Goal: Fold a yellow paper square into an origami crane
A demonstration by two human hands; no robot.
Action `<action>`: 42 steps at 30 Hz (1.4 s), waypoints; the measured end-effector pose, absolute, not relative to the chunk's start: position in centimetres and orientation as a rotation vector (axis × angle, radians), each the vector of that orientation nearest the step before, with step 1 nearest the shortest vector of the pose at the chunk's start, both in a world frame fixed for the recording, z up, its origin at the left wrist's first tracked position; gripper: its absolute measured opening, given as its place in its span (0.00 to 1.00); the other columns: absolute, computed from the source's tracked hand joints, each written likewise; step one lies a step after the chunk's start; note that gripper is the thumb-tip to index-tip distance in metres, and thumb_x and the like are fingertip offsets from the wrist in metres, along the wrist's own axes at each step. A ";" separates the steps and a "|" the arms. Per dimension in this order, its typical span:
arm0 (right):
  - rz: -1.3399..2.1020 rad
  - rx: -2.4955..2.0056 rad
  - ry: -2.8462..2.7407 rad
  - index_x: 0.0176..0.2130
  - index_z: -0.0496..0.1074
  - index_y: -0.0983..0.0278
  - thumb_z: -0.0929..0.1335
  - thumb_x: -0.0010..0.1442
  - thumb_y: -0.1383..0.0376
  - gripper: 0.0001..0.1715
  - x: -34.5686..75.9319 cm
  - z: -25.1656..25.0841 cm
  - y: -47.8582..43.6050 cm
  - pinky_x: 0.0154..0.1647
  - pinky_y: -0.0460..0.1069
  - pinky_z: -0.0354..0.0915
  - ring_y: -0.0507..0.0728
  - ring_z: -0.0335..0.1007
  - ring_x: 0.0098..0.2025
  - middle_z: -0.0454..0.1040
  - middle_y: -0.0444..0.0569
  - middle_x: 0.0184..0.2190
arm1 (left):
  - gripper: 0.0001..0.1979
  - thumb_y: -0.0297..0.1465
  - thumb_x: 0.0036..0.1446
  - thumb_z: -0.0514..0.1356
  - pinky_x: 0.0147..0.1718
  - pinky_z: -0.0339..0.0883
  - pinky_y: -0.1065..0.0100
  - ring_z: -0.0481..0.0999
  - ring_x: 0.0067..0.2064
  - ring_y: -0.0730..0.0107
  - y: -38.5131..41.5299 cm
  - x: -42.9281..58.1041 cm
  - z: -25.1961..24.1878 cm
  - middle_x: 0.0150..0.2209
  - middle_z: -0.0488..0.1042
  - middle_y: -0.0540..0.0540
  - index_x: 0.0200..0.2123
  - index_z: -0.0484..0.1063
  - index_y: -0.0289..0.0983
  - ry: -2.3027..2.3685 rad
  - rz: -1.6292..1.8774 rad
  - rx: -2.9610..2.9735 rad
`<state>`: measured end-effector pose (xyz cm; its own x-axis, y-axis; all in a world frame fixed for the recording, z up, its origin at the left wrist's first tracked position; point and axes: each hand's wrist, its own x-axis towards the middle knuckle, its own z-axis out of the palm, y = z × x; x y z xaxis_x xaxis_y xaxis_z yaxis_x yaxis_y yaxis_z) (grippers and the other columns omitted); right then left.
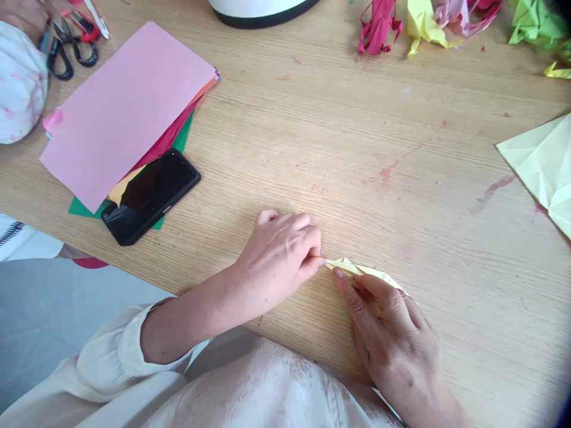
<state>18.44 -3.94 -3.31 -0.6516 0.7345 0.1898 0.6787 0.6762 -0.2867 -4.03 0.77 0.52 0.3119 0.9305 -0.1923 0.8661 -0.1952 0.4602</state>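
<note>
A small folded pale-yellow paper piece (352,268) lies on the wooden table (348,148) near its front edge. My left hand (281,249) is closed, its fingertips pinching the paper's pointed left tip. My right hand (388,333) lies over the rest of the paper with fingers curled, the index finger pressing along its top edge. Most of the paper is hidden under my right hand.
A stack of coloured sheets topped by pink (125,107) lies at the left, with a black phone (149,196) on its near corner. Scissors (66,41) sit far left. Folded paper figures (423,21) line the back edge. A creased pale-yellow sheet (542,163) lies at right.
</note>
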 end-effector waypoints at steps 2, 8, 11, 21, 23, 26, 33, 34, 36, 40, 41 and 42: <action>0.300 -1.131 -2.591 0.70 0.56 0.61 0.62 0.67 0.74 0.35 18.4 -3.3 -3.9 0.48 0.55 0.69 0.59 0.72 0.46 0.72 0.56 0.49 | 0.08 0.24 0.61 0.59 0.44 0.54 0.61 0.71 0.37 0.69 0.9 -4.0 0.9 0.34 0.72 0.51 0.28 0.68 0.36 1.594 0.157 2.061; 0.304 -1.111 -2.601 0.67 0.60 0.65 0.61 0.67 0.75 0.31 18.3 -3.5 -3.8 0.47 0.56 0.70 0.59 0.70 0.44 0.70 0.58 0.49 | 0.09 0.22 0.60 0.59 0.40 0.54 0.65 0.70 0.35 0.72 1.6 -4.8 1.1 0.33 0.72 0.53 0.28 0.65 0.35 1.580 0.157 2.036; 0.294 -1.077 -2.599 0.65 0.61 0.66 0.61 0.67 0.74 0.29 18.2 -3.7 -3.7 0.46 0.56 0.70 0.60 0.69 0.44 0.69 0.59 0.49 | 0.06 0.22 0.62 0.57 0.41 0.57 0.65 0.69 0.34 0.74 1.3 -5.5 0.5 0.31 0.71 0.55 0.31 0.67 0.36 1.527 0.230 2.069; 0.284 -1.112 -2.573 0.62 0.66 0.65 0.60 0.68 0.73 0.25 17.8 -3.8 -3.4 0.42 0.55 0.70 0.59 0.67 0.40 0.70 0.56 0.45 | 0.24 0.25 0.68 0.53 0.50 0.60 0.57 0.69 0.42 0.65 -3.9 -6.2 -1.3 0.46 0.75 0.46 0.65 0.62 0.42 1.360 0.195 2.796; 0.303 -1.121 -2.575 0.62 0.66 0.64 0.60 0.68 0.73 0.25 17.7 -3.7 -3.4 0.42 0.55 0.70 0.59 0.67 0.41 0.70 0.55 0.45 | 0.25 0.26 0.68 0.52 0.52 0.59 0.56 0.69 0.43 0.63 -4.0 -6.1 -1.2 0.48 0.75 0.45 0.67 0.59 0.40 1.353 0.095 2.844; 0.319 -1.121 -2.583 0.62 0.65 0.64 0.59 0.69 0.72 0.25 17.7 -3.6 -3.4 0.43 0.55 0.70 0.59 0.67 0.41 0.70 0.56 0.45 | 0.26 0.26 0.68 0.51 0.53 0.59 0.56 0.69 0.44 0.63 -4.0 -5.9 -0.9 0.48 0.75 0.44 0.68 0.57 0.38 1.358 0.003 2.856; 0.286 -1.084 -2.571 0.61 0.66 0.66 0.61 0.68 0.73 0.24 17.8 -3.8 -3.4 0.41 0.54 0.70 0.59 0.66 0.41 0.69 0.56 0.45 | 0.26 0.25 0.69 0.50 0.53 0.59 0.57 0.70 0.44 0.63 -4.1 -5.8 -1.0 0.48 0.74 0.43 0.69 0.56 0.36 1.353 -0.043 2.839; 0.288 -1.084 -2.572 0.61 0.66 0.66 0.61 0.68 0.73 0.24 17.8 -3.8 -3.4 0.41 0.54 0.70 0.59 0.66 0.41 0.69 0.56 0.45 | 0.26 0.25 0.69 0.50 0.53 0.59 0.57 0.70 0.44 0.63 -4.1 -5.9 -1.0 0.48 0.74 0.43 0.69 0.55 0.36 1.345 -0.040 2.838; 0.287 -1.091 -2.571 0.62 0.66 0.65 0.60 0.68 0.73 0.24 17.8 -3.9 -3.4 0.42 0.54 0.70 0.58 0.66 0.41 0.69 0.56 0.45 | 0.27 0.25 0.69 0.49 0.53 0.59 0.56 0.70 0.44 0.63 -4.0 -6.0 -1.0 0.49 0.74 0.43 0.69 0.55 0.36 1.341 -0.020 2.834; 0.272 -1.085 -2.565 0.62 0.66 0.66 0.61 0.68 0.73 0.24 17.8 -4.0 -3.4 0.42 0.54 0.70 0.58 0.66 0.41 0.69 0.56 0.45 | 0.26 0.25 0.69 0.49 0.53 0.58 0.57 0.70 0.44 0.64 -3.9 -6.1 -1.1 0.48 0.74 0.44 0.68 0.57 0.37 1.332 0.031 2.823; 0.275 -1.080 -2.565 0.62 0.66 0.66 0.61 0.68 0.73 0.24 17.8 -4.0 -3.4 0.42 0.54 0.70 0.58 0.66 0.41 0.69 0.56 0.45 | 0.25 0.24 0.69 0.49 0.53 0.58 0.57 0.70 0.45 0.64 -4.0 -6.1 -1.2 0.48 0.74 0.44 0.68 0.57 0.37 1.332 0.040 2.820; 0.280 -1.076 -2.565 0.62 0.66 0.67 0.61 0.68 0.73 0.24 17.8 -4.0 -3.4 0.41 0.54 0.70 0.58 0.65 0.40 0.69 0.56 0.45 | 0.25 0.24 0.69 0.48 0.54 0.58 0.57 0.70 0.45 0.64 -4.1 -6.1 -1.3 0.48 0.74 0.45 0.68 0.57 0.36 1.336 0.049 2.815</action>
<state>17.82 -3.36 -3.97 -0.6532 0.7194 0.2362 0.6515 0.6929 -0.3089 -6.10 -4.09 -1.34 0.6320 0.7747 0.0175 0.7740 -0.6322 0.0359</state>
